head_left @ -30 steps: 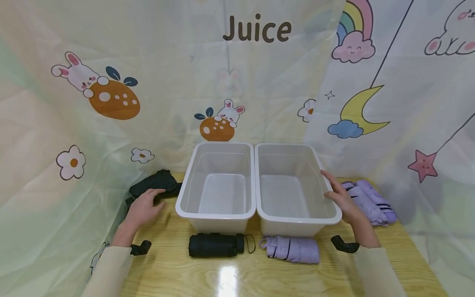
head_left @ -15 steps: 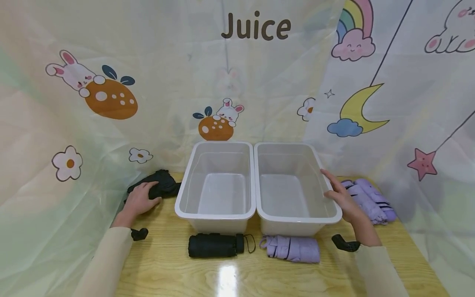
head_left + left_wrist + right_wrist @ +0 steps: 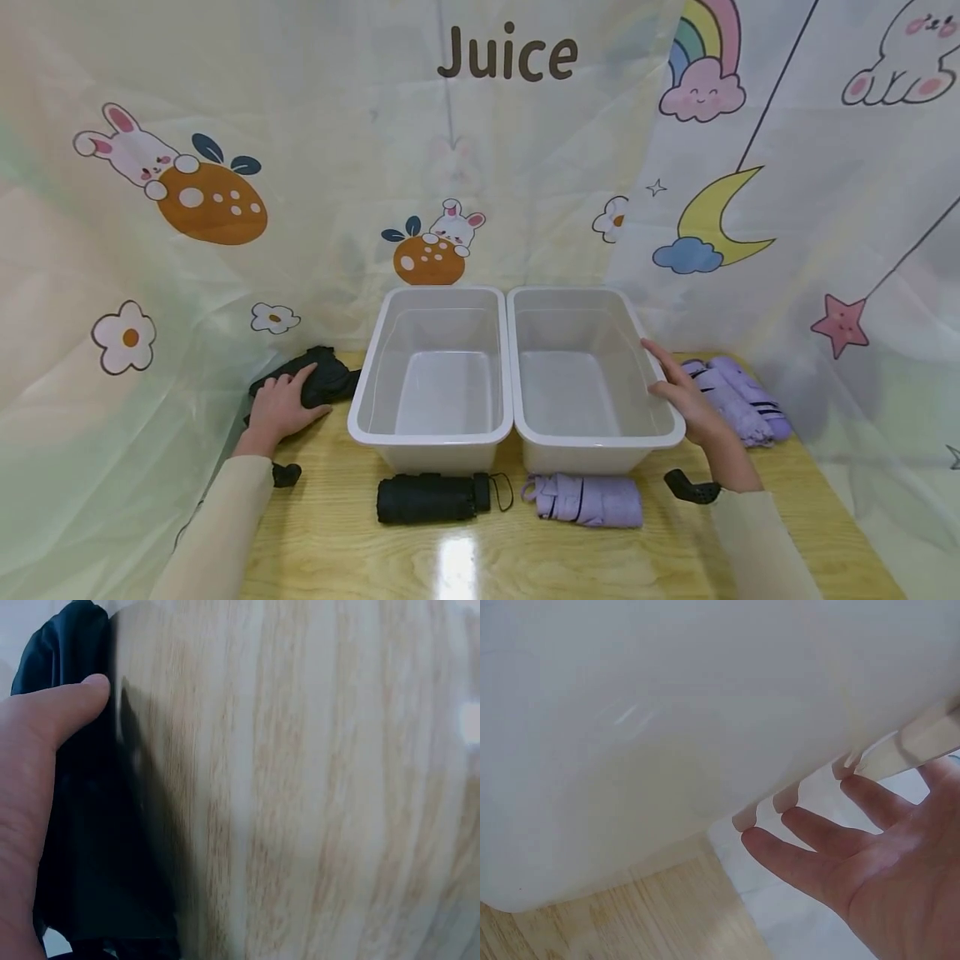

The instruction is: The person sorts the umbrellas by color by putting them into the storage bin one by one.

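Note:
Two white plastic bins stand side by side, the left bin (image 3: 431,439) and the right bin (image 3: 600,442). At the back left, my left hand (image 3: 281,408) lies over a black folded umbrella (image 3: 324,375). In the left wrist view its thumb (image 3: 79,701) presses along the dark cloth (image 3: 97,847); the other fingers are hidden. My right hand (image 3: 690,404) holds the right bin by its outer rim, thumb over the edge. From the right wrist, several fingertips (image 3: 754,840) touch the bin's outer wall (image 3: 630,765) from below the rim.
In front of the bins lie a rolled black umbrella (image 3: 431,498) with a cord loop and a rolled lilac umbrella (image 3: 588,500). More lilac folded umbrellas (image 3: 738,400) lie at the back right. A printed cloth (image 3: 337,167) hangs behind the wooden table (image 3: 360,558).
My left hand has come down from just in front of the black umbrella onto it. The right hand stays at the bin's rim. The head view has shifted slightly.

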Action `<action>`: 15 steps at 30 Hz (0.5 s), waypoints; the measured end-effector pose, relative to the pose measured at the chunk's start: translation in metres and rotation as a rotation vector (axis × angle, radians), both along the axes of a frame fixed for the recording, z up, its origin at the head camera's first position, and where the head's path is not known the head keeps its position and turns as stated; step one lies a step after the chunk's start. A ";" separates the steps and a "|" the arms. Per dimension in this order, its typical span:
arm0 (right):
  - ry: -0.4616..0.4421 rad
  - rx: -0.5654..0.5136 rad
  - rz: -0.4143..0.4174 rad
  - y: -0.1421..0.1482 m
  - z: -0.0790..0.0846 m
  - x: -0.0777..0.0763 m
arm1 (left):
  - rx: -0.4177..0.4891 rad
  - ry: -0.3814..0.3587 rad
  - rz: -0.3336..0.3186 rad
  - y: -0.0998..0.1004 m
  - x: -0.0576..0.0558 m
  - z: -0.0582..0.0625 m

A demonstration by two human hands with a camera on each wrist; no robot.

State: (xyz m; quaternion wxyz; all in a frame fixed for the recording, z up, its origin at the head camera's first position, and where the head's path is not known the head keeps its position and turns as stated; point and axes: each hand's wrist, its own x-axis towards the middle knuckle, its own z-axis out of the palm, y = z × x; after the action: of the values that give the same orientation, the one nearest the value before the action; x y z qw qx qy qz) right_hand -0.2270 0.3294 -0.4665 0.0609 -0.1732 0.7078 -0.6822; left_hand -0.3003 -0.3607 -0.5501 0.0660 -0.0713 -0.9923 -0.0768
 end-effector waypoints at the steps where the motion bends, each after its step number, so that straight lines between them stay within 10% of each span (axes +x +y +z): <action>1: -0.001 -0.002 0.002 0.000 0.000 0.000 | 0.002 -0.013 0.002 0.000 -0.001 0.000; 15: -0.012 -0.011 0.005 -0.002 0.002 -0.002 | 0.068 -0.193 0.021 0.006 -0.008 0.006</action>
State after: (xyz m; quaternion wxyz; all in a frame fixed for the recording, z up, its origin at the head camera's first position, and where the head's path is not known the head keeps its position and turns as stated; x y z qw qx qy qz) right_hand -0.2290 0.3275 -0.4641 0.0658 -0.1712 0.7032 -0.6869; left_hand -0.3088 -0.3551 -0.5444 -0.0267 -0.0511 -0.9915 -0.1163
